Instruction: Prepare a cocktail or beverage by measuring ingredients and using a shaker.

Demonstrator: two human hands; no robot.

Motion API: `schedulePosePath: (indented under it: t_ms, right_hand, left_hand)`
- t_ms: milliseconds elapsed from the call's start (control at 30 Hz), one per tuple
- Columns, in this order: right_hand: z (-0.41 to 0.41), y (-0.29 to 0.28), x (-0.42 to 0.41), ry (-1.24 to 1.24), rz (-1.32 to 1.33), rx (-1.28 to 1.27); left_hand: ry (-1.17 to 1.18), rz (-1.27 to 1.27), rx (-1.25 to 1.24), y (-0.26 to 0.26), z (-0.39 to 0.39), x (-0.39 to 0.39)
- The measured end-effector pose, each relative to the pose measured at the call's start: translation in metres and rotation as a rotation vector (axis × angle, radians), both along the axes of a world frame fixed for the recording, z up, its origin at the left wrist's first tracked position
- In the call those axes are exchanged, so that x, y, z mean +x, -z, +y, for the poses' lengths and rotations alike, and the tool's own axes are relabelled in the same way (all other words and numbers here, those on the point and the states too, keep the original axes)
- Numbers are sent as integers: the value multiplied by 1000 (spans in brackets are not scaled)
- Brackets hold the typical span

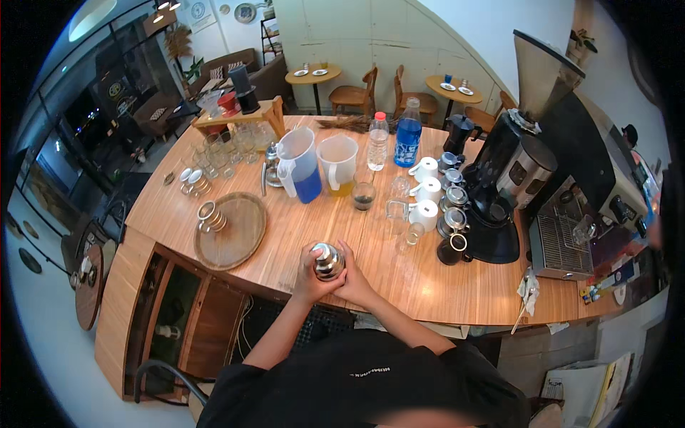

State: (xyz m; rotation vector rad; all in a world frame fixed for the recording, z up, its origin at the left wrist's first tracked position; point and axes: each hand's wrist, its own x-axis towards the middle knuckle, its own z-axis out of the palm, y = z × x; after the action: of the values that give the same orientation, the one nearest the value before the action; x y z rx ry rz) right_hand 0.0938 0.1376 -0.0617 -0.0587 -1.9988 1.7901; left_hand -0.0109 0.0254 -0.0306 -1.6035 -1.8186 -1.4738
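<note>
A shiny metal cocktail shaker (328, 262) is held between both hands near the counter's front edge. My left hand (310, 278) wraps its left side with the thumb near the top, and my right hand (353, 278) closes on its right side. Beyond it stand a plastic pitcher of blue liquid (306, 182), a pitcher with some yellow liquid (338, 160) and a glass with a dark liquid (364, 197). To the left a round wooden tray (246, 235) bears stacked cups (212, 216).
Right of the hands are white cups (424, 214), metal drip filters (455, 220), a small dark pitcher (450, 250), a coffee grinder (497, 182) and an espresso machine (562, 246). Two bottles (378, 142) (408, 134) stand at the back, glasses (217, 155) at back left.
</note>
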Motion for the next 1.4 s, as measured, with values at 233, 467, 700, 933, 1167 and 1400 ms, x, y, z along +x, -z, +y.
schedulePosePath:
  t_ms: [233, 467, 700, 933, 1167, 1400]
  right_hand:
    - [0, 3, 9, -17, -5, -31]
    - [7, -20, 87, -103, -194, 64]
    - [8, -41, 152, -1143, -340, -33]
    - [4, -42, 154, -999, -558, -48]
    - [15, -40, 145, -554, -257, -29]
    - [6, -59, 155, -242, -354, -192]
  left_hand:
    - [-68, 18, 18, 3, 4, -2]
    - [-249, 14, 0, 11, 8, 1]
    - [-204, -122, -86, 3, 4, 16]
    - [-200, -119, -31, -4, 4, 23]
    - [-211, -116, 16, -3, 13, 19]
    - [-78, -14, 4, -18, 2, 15]
